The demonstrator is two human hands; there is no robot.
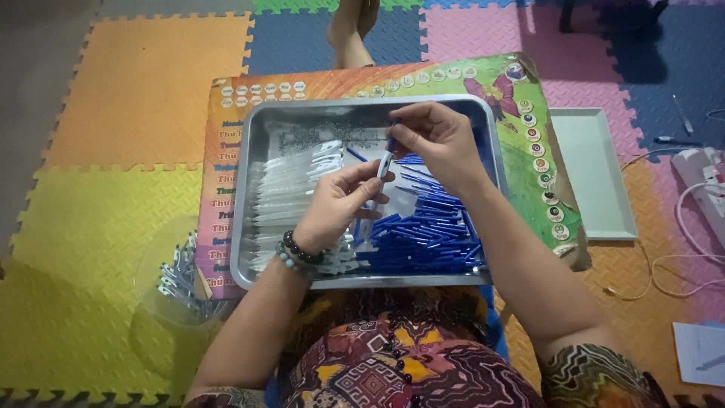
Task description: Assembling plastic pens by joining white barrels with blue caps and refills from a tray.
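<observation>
A metal tray [249, 136] rests on a colourful board [529, 174] over my lap. Clear pen barrels [291, 189] fill its left half and blue pen parts [430, 234] are heaped in its right half. My left hand [336, 204], with two bead bracelets at the wrist, holds a clear pen barrel [384, 168] upright above the tray. My right hand [434, 136] pinches a small blue part [390, 143] at the top end of that barrel. Both hands meet over the tray's middle.
A clear bag or bowl with assembled pens [177, 276] lies left of the tray on the yellow foam mat. A pale green tray [596, 174] sits to the right. White cables and a power strip [702, 174] lie at far right, paper [698, 351] at lower right. Someone's foot [349, 30] shows beyond the board.
</observation>
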